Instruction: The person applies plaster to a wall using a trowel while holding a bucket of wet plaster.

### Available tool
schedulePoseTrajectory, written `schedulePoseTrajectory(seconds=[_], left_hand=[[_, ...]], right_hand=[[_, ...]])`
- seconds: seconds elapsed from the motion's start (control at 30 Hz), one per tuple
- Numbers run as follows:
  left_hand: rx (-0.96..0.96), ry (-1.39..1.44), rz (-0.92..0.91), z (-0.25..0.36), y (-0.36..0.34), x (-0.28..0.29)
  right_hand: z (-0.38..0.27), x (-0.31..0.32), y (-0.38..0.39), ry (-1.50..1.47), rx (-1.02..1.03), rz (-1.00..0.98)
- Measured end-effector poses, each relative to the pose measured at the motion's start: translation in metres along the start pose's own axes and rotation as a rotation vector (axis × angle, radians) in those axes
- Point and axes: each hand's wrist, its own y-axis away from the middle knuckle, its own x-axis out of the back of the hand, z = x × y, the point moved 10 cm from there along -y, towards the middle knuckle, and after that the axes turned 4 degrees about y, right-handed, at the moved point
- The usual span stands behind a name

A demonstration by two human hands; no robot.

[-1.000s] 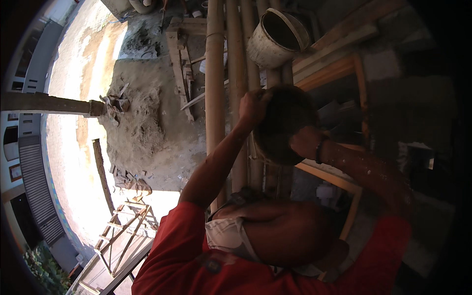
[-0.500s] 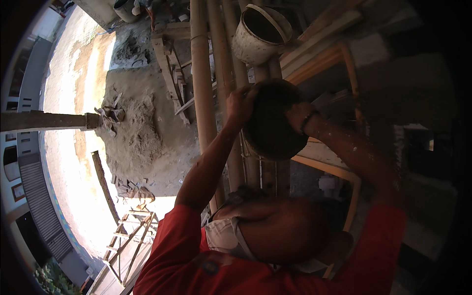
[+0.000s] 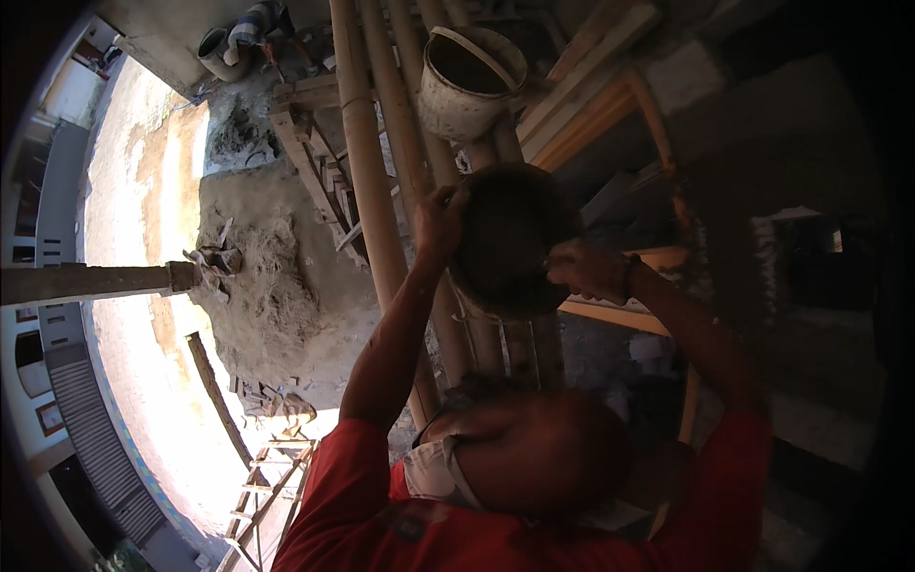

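A dark round bucket (image 3: 459, 286) is tipped so that its mouth faces me, above the bamboo poles. My left hand (image 3: 438, 224) grips its left rim, fingers closed over the edge. At the lower right of the mouth is my right hand (image 3: 586, 271), with a dark band on its wrist. Its fingers are curled together, and shadow hides what they hold, if anything. The bucket's inside is too dark to make out. Just beyond it stands a stained white bucket (image 3: 461, 114) with a raised handle.
Several bamboo poles (image 3: 367, 181) run away from me beneath the buckets. An orange-brown wooden frame (image 3: 658, 129) lies to the right. Leftward are a wooden trestle (image 3: 310, 157), a sand heap (image 3: 276, 276) and a post (image 3: 105, 280). Another person (image 3: 253, 29) bends by a bucket (image 3: 217, 52) far left.
My right hand has moved from inside the dark bucket down to its lower right edge. My left hand still grips the rim. The view has shifted slightly.
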Motion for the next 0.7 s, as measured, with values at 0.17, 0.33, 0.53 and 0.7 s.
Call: schedulePoseTrajectory(seconds=[0.17, 0.33, 0.53, 0.7], left_hand=[[-0.019, 0.004, -0.003, -0.003, -0.005, -0.003], [0.087, 0.069, -0.026, -0.017, -0.008, -0.012], [0.055, -0.047, -0.021, -0.002, -0.002, -0.013], [0.069, 0.040, -0.021, -0.001, 0.000, -0.010]], right_hand=[[0.003, 0.037, 0.024, 0.596, 0.205, 0.596], [-0.004, -0.035, -0.042, 0.816, 0.168, 0.582], [-0.040, -0.014, 0.016, 0.755, 0.202, 0.166], [-0.030, 0.055, 0.025, 0.657, 0.084, 0.514]])
